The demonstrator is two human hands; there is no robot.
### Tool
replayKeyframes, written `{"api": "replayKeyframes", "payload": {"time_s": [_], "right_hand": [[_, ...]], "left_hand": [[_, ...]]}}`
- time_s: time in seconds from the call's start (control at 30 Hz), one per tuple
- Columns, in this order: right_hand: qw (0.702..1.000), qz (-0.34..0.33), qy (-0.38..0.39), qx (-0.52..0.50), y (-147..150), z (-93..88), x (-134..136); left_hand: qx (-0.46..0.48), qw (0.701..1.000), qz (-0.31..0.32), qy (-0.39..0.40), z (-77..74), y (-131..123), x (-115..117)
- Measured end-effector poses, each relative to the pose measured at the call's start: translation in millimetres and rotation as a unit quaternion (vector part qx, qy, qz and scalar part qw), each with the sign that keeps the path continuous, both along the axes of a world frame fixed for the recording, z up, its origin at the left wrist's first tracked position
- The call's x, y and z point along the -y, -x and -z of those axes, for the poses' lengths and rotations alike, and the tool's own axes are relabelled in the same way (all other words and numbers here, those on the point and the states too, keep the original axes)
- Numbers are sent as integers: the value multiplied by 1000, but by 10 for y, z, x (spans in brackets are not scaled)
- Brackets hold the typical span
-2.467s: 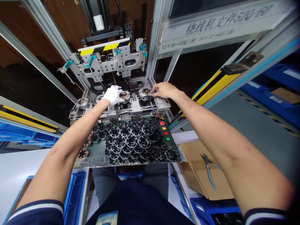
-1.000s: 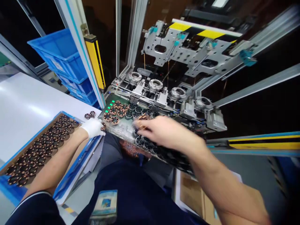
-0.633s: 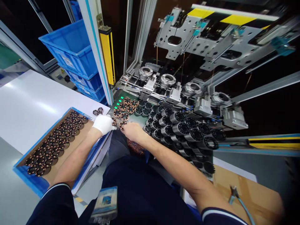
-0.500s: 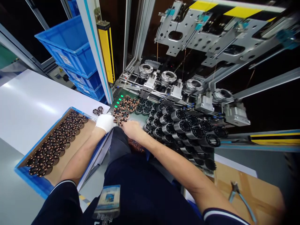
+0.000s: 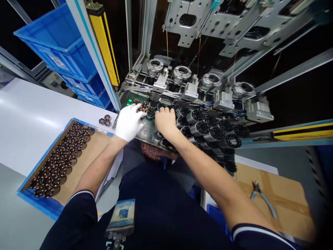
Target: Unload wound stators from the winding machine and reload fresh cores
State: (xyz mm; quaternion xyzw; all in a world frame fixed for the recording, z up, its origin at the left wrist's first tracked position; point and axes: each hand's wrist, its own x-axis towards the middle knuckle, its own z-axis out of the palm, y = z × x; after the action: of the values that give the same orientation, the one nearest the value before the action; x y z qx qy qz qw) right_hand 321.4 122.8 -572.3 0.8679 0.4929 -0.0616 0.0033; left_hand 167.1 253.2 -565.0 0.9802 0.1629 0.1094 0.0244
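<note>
My left hand, in a white glove, reaches over the copper-wound stators at the left end of the machine's green worktop. Its fingers are apart and touch or hover just above them; which of the two I cannot tell. Beside it my bare right hand is closed, fingers curled down at the left edge of the stacked black stator cores. Whatever lies under its fingers is hidden. Between the hands stand a few dark unwound cores.
A blue tray on the left holds rows of wound stators; several more lie on the white table. Winding fixtures line the back under metal plates. Blue crates stand behind. Pliers rest on a cardboard box.
Both hands have left the near-left corner of the worktop. My left hand has moved up and right over the wound stators, my right hand right to the black cores. The view has shifted slightly.
</note>
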Motion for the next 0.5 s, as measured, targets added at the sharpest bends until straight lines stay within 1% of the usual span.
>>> {"api": "replayKeyframes", "payload": {"time_s": [0.03,0.07,0.13,0.17,0.23,0.3,0.37,0.43,0.5], "right_hand": [[1000,10,5,1,-55,42,-56],[1000,21,10,-2,-94,90,-116],[999,46,19,-7,-139,181,-227],[998,55,20,-10,-152,210,-270],[998,65,19,-21,-174,211,-319],[997,66,13,-32,-202,121,-303],[997,66,5,-35,-248,-50,-208],[998,58,-34,-10,-329,-268,-34],[993,44,-106,21,-469,-489,192]], "left_hand": [[-3,1000,21,-8,58,-210,58],[-15,999,28,-18,135,-411,114],[-35,999,11,-13,312,-741,202],[-36,999,-4,-3,396,-858,229],[-26,999,-24,19,533,-999,240],[-18,999,-24,23,612,-1046,196],[-2,999,-2,35,638,-1043,123],[25,997,27,70,611,-1019,58],[55,993,43,99,523,-995,30]]}}
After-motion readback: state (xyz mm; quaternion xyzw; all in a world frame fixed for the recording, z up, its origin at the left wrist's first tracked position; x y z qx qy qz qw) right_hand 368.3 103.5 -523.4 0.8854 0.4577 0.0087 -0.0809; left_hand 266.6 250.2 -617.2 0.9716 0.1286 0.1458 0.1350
